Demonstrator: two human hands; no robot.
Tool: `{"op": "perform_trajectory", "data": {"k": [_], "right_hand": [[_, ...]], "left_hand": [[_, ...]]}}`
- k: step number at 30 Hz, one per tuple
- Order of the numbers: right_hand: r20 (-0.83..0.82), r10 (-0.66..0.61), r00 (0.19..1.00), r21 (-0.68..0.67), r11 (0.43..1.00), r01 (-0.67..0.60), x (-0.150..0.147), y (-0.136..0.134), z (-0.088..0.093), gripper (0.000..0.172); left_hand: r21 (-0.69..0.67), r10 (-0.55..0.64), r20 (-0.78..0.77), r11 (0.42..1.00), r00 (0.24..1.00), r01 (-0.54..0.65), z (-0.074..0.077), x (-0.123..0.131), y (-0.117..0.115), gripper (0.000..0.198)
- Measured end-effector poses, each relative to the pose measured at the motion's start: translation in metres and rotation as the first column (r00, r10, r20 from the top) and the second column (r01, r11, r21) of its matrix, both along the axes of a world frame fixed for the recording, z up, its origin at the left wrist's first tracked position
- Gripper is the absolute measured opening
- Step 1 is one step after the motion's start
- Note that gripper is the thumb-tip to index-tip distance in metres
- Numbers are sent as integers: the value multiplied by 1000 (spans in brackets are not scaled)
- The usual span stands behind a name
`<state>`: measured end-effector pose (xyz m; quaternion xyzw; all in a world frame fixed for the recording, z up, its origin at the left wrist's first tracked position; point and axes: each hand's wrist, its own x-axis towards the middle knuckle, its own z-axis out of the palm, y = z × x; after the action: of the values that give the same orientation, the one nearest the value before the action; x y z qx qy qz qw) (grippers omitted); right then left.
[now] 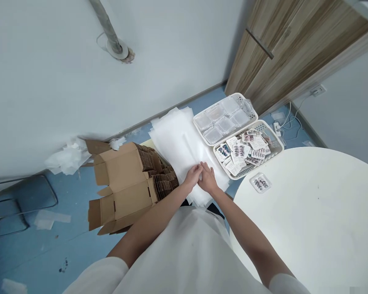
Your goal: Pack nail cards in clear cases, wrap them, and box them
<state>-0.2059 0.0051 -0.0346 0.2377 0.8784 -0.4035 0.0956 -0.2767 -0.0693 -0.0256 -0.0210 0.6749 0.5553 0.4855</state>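
My left hand [193, 178] and my right hand [207, 179] meet at the fingertips, low over a stack of thin white sheets [178, 134]. The fingers of both hands are drawn together in a pinch. Whatever they hold, if anything, is too small to make out. Beyond my right hand stands a white basket [279, 143] filled with cards of press-on nails [241, 151]. Behind it, a second white basket [199, 130] holds several clear plastic boxes [225, 122].
Flattened brown cardboard boxes [125, 175] are stacked to the left. A round white table [319, 220] on the right bears a small clear box of nails [260, 182]. A metal-framed chair [21, 196] stands far left. A power strip [277, 128] with cables lies beside the wooden cabinet [282, 49].
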Motion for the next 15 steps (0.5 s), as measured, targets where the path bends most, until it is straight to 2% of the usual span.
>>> {"op": "perform_trajectory", "data": {"k": [2, 6, 9, 12, 15], "right_hand": [[-16, 13, 1000, -4, 1000, -13, 0, -4, 4, 60], [-77, 22, 997, -32, 999, -24, 2, -7, 11, 57], [-130, 17, 991, -47, 999, -23, 5, -8, 17, 48], [-166, -54, 985, -56, 997, 45, 10, -8, 19, 40], [-170, -178, 969, -40, 984, 174, 13, -8, 19, 47]], "left_hand": [[0, 37, -7, 999, 999, -37, 0, -1, 1, 35], [-124, 169, 15, 978, 985, -166, -4, -4, 2, 27], [-159, 220, 1, 963, 975, -217, -6, -5, 1, 20], [-150, 242, -43, 958, 969, -246, -6, -6, -1, 16], [-147, 235, -75, 959, 969, -244, -5, -5, -4, 16]]}}
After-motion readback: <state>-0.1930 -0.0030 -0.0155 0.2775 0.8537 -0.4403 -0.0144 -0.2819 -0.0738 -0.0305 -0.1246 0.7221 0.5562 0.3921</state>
